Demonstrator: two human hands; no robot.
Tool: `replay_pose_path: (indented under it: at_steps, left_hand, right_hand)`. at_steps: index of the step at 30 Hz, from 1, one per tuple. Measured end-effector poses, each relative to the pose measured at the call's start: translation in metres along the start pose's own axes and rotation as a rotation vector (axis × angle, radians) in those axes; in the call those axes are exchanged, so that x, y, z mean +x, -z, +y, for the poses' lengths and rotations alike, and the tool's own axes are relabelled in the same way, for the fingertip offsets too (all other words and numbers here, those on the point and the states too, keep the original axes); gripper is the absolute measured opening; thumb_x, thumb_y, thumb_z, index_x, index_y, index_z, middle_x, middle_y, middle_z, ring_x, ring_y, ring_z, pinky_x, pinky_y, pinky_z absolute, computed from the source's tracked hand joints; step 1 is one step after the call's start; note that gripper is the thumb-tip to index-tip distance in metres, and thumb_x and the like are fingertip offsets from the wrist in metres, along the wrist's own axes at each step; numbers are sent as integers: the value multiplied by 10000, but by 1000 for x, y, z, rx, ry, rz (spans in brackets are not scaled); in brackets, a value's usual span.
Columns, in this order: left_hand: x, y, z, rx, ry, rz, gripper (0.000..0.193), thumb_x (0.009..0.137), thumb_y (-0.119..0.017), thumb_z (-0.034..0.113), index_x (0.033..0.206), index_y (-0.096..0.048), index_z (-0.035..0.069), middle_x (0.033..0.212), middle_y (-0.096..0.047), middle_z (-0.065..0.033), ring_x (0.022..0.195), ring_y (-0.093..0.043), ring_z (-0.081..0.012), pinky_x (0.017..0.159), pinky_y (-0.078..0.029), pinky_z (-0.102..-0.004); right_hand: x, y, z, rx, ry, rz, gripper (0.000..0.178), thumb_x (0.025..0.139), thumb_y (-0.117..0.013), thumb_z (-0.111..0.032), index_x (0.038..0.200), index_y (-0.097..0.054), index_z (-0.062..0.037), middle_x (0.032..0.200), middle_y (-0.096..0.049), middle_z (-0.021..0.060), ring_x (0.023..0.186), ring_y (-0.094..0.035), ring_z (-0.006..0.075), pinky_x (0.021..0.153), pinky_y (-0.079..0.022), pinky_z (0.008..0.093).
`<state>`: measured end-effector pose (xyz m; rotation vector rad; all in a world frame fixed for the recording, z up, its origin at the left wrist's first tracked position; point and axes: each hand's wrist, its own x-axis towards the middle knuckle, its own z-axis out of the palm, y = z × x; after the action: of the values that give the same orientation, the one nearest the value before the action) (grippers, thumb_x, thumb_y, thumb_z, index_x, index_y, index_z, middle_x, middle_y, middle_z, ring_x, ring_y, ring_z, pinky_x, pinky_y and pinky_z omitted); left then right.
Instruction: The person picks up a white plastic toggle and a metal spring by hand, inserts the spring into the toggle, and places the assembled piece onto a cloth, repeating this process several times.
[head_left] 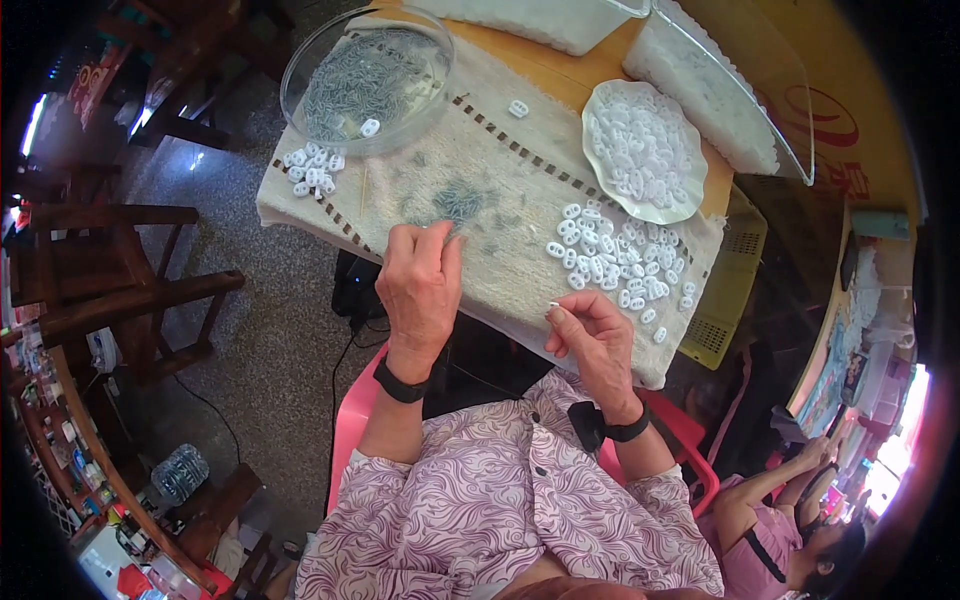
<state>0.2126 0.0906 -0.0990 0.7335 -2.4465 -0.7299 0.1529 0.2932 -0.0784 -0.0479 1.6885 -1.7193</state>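
Note:
My right hand [598, 345] pinches a small white plastic piece [553, 305] between thumb and fingertips, above the front of the towel. My left hand [418, 290] has its fingers drawn together at the near edge of a loose heap of thin grey metal pieces [458, 202], like screws or pins; whatever its fingertips hold is hidden. Right of centre, beside my right hand, lie many white oval pieces with two holes [600, 245]. A smaller cluster of similar white pieces [313, 170] sits at the left edge. All rest on a cream towel [500, 265].
A clear round bowl [447, 95] of grey metal pieces stands at the far left. A scalloped plate [652, 212] heaped with white pieces stands far right, near clear bins [600, 25]. A yellow crate [712, 335] is below the table's right side. Another person [765, 530] sits lower right.

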Motion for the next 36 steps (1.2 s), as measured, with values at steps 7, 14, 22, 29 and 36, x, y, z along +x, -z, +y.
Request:
replay_pose_path:
  at_steps: [7,14,22,29,36]
  left_hand:
    - [4,-2,-4,35,30,-18,155,786,-700,72,928,-651,36,812,-573,-122,676,-607,-267,595,-478,-365]
    - [5,-1,1,59,-17,20,96,824,-639,45,919,-641,33,816,-575,-137,732,-597,-315,635,-471,-379]
    - [-3,-6,1,-288,-51,106,111,890,-630,119,939,-616,20,790,-567,-79,637,-564,-216,571,-465,-313]
    - [-22,-4,35,-1473,741,-435,215,941,-597,192,968,-606,-21,738,-550,-10,550,-483,-57,493,-408,-205]
    - [-32,-12,47,-1558,808,-536,211,946,-588,191,981,-604,-17,756,-567,-17,576,-501,-62,491,-426,-213]
  right_hand:
    - [0,4,0,-9,-13,-8,112,901,-627,-82,959,-603,11,697,-626,28,594,-603,72,510,-466,190]
    - [-1,6,0,-22,-9,-12,124,902,-627,-90,967,-605,14,693,-625,30,592,-602,70,510,-465,190]
    - [-5,5,-2,8,-29,1,117,899,-626,-78,973,-607,10,751,-637,40,602,-597,78,521,-451,194]
    - [-7,-2,-8,116,25,17,140,904,-621,-78,996,-606,25,717,-638,39,582,-607,72,500,-468,181]
    - [-6,-9,-16,178,56,27,136,904,-623,-73,995,-607,27,733,-648,46,583,-608,69,494,-463,178]
